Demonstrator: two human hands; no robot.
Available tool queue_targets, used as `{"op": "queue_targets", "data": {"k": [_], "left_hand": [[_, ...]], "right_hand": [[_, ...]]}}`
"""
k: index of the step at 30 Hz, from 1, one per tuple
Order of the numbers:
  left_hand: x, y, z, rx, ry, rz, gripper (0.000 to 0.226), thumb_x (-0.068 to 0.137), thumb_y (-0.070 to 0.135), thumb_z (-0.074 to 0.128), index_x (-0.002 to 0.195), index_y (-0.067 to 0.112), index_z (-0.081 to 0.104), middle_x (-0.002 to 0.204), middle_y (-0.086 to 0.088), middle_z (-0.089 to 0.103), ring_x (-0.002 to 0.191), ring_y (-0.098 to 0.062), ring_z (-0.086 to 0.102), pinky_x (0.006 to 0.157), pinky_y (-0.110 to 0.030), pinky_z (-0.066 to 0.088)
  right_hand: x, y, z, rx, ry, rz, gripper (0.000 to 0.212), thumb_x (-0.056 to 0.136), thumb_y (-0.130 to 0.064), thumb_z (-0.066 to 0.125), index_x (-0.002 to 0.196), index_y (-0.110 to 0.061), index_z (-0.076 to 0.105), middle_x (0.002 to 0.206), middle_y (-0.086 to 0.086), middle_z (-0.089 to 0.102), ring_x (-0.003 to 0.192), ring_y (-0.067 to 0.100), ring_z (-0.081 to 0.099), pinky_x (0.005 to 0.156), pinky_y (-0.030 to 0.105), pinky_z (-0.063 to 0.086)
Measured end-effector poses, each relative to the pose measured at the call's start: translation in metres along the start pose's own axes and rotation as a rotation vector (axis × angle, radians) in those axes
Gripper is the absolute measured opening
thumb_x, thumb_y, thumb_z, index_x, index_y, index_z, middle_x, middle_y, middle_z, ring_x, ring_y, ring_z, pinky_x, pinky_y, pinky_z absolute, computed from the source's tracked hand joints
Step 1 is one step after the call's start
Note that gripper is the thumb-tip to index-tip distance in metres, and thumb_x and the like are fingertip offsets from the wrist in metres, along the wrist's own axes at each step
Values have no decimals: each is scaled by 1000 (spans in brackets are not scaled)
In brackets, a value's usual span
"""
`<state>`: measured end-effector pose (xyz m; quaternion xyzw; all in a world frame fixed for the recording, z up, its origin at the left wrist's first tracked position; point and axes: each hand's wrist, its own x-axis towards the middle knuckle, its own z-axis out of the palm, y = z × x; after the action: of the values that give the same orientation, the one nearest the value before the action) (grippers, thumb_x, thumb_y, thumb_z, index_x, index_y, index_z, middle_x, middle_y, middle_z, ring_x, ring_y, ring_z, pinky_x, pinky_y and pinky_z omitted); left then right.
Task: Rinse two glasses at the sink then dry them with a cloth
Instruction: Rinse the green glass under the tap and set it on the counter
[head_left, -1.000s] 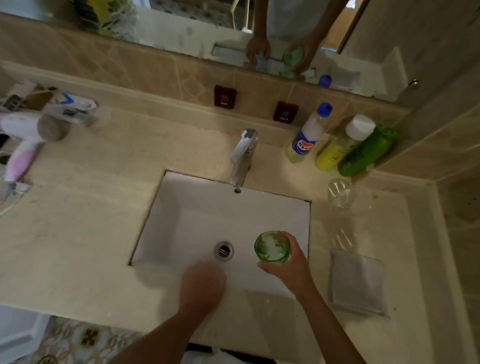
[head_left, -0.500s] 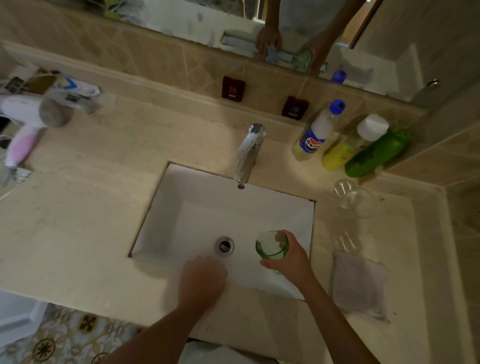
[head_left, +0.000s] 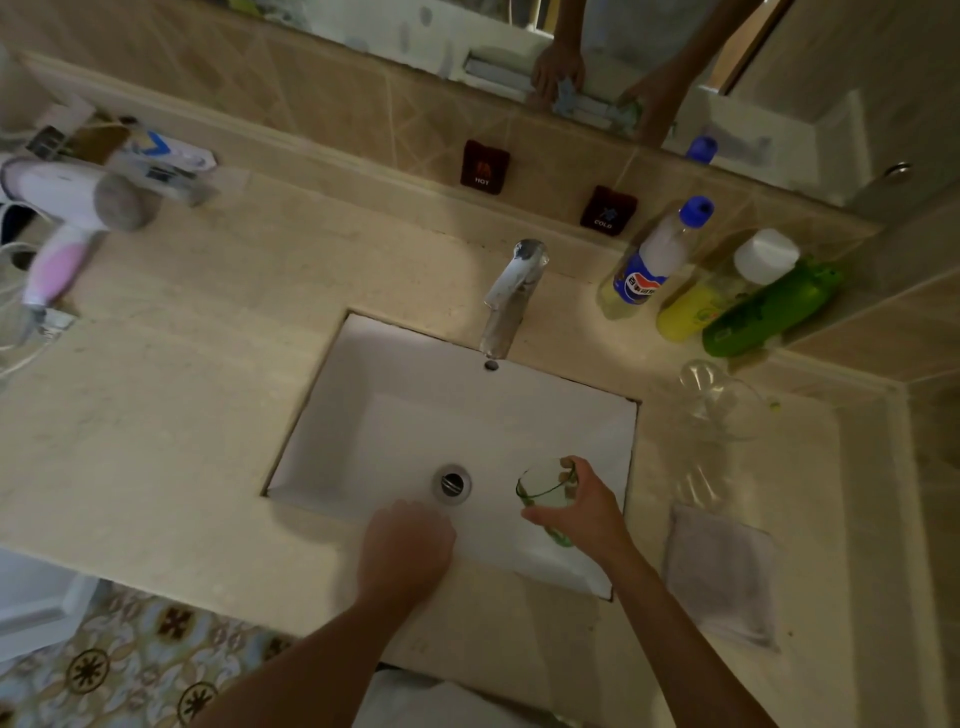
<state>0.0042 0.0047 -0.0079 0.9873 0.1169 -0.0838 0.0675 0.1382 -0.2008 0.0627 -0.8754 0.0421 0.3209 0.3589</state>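
Observation:
My right hand (head_left: 589, 517) grips a green glass (head_left: 545, 491) over the right side of the white sink (head_left: 395, 415). The glass is tilted, its mouth turned left toward the drain (head_left: 452, 483). My left hand (head_left: 408, 545) is at the sink's front rim, back up, fingers bent down, holding nothing that I can see. A clear glass (head_left: 724, 408) stands on the counter to the right of the sink. A folded grey cloth (head_left: 722, 571) lies on the counter nearer to me than that glass. No water runs from the faucet (head_left: 511, 296).
Three bottles (head_left: 727, 291) stand in the back right corner, close behind the clear glass. A hair dryer (head_left: 67, 208) and small packets lie on the counter at far left. Hot and cold tags are on the back wall, under a mirror.
The green glass stood upright in my right hand a second ago; it now leans over to the left. My left hand has stayed at the sink's front rim.

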Motion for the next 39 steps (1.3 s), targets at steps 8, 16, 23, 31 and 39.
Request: {"op": "queue_targets", "data": {"k": [8, 16, 23, 31, 39], "left_hand": [[0, 0, 0, -10, 5, -6, 41, 91, 39, 43, 63, 21, 66, 64, 0, 62, 66, -23, 58, 64, -35, 43], [0, 1, -3, -17, -10, 0, 41, 91, 39, 43, 66, 20, 67, 66, -2, 64, 68, -24, 60, 65, -37, 46], [0, 1, -4, -25, 5, -1, 42, 92, 39, 42, 65, 20, 67, 65, -1, 63, 67, -24, 60, 64, -36, 46], [1, 1, -3, 18, -26, -5, 43, 91, 48, 46, 67, 21, 69, 68, -2, 65, 70, -26, 61, 65, -39, 46], [1, 2, -5, 23, -34, -9, 45, 90, 49, 45, 67, 22, 72, 69, -1, 67, 72, -24, 62, 68, -39, 46]], "right_hand": [[4, -1, -5, -107, -43, 26, 94, 64, -37, 93, 141, -20, 42, 119, -1, 56, 102, 16, 57, 53, 9, 43], [12, -9, -1, -207, -88, 19, 108, 61, -59, 83, 146, -37, 19, 122, 5, 50, 115, 28, 49, 92, 49, 54], [28, -8, 7, -317, -172, 56, 90, 72, -43, 86, 138, -28, 27, 119, 7, 44, 120, 30, 42, 89, 38, 39], [38, -22, 12, -332, -205, 96, 87, 62, -61, 82, 125, -30, 30, 119, 11, 56, 110, 32, 54, 92, 41, 53], [37, -41, 7, -302, -143, 19, 82, 46, -74, 69, 109, -38, 29, 109, 6, 57, 102, 29, 57, 81, 42, 57]]}}
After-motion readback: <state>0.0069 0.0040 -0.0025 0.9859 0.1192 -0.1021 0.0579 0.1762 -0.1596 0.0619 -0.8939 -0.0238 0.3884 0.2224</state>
